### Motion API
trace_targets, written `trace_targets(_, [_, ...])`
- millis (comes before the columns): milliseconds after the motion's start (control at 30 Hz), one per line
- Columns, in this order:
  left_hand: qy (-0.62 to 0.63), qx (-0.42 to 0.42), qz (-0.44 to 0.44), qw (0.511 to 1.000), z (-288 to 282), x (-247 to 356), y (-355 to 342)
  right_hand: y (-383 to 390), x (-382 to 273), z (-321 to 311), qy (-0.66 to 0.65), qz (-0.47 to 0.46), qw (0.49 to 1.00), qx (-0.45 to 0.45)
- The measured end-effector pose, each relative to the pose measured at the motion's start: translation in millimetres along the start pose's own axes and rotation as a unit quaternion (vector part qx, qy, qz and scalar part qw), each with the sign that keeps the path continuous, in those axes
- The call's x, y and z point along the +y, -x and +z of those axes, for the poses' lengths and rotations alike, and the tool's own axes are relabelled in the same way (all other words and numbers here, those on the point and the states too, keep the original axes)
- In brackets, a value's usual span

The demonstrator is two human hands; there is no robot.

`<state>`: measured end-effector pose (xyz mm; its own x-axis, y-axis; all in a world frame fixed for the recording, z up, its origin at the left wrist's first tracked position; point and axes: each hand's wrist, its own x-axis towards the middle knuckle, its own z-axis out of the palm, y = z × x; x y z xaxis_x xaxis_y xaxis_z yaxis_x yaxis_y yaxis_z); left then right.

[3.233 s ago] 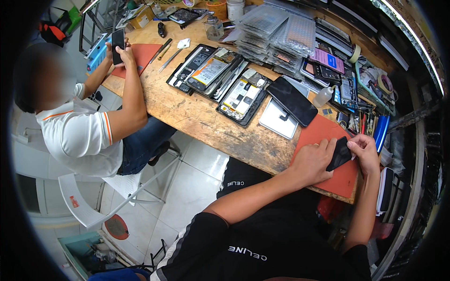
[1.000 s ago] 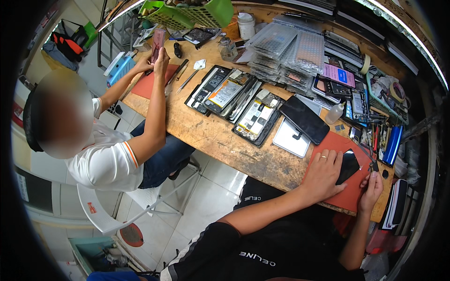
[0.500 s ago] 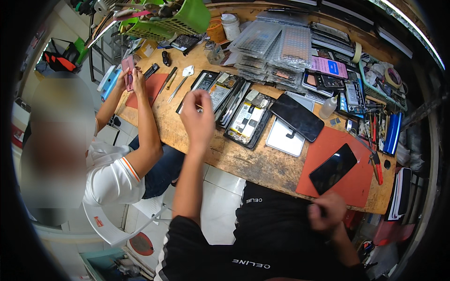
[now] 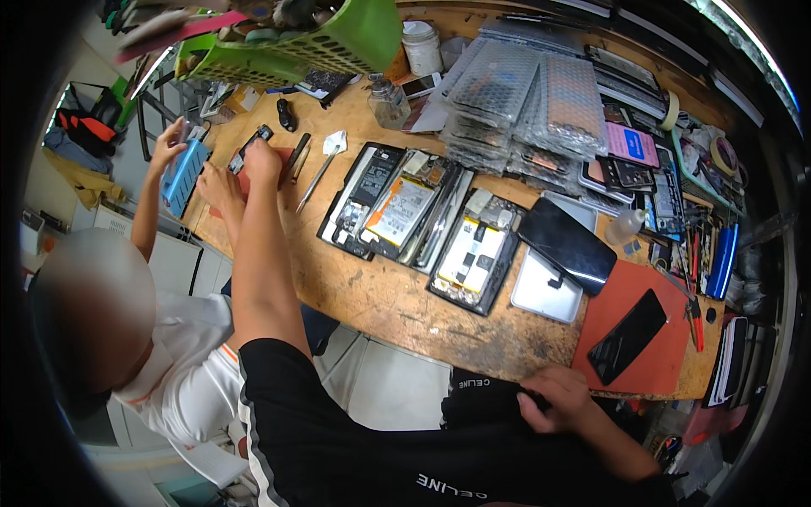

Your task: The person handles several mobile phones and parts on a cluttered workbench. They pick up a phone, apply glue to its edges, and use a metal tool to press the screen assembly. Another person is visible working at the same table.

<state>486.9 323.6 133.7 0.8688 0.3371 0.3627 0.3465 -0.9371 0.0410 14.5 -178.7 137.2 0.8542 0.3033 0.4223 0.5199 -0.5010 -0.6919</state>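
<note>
My left hand [image 4: 263,163] reaches across to the far left of the workbench. Its fingers curl down beside a small dark phone part [image 4: 256,135] on an orange mat; the fingertips are hidden, so what they grip cannot be made out. Right next to it is a co-worker's hand [image 4: 220,189], and their other hand [image 4: 169,145] is raised by a blue box-shaped device [image 4: 186,173]. Over my lap at the bench's front edge, my right hand [image 4: 559,399] is loosely bent, thumb and forefinger apart, with nothing visible in it. Near it a black phone [image 4: 627,336] lies on a second orange mat [image 4: 604,300].
Opened phones [image 4: 477,251] and a dark screen [image 4: 568,245] lie along the bench middle. Bubble-wrapped packs [image 4: 494,80] are stacked behind. A green basket [image 4: 338,38] overhangs the far left. Tweezers [image 4: 319,179] lie near my left forearm; a bottle [image 4: 625,226] and pliers [image 4: 696,325] stand or lie right.
My left hand has moved far left, down to the dark phone part. The co-worker's hands have parted, and the pink phone they held is no longer clearly seen. My right hand's fingers have loosened.
</note>
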Motion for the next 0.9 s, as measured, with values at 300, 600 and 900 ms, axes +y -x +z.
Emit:
trace_targets(300, [-0.152, -0.036, 0.107, 0.982, 31.5, -49.9, -68.8, -7.0, 1.3, 3.1, 0.002, -0.004, 1.000, 0.017])
trace_targets(600, [-0.104, 0.112, 0.117, 0.981, -4.7, -39.0, -53.3, -7.6, 1.2, 1.2, -0.026, -0.004, 0.999, 0.024])
trace_targets(900, [-0.016, 0.282, 0.315, 0.906, -90.9, 10.3, 12.6, 1.4, 4.0, -2.7, -0.060, -0.013, 0.998, 0.018])
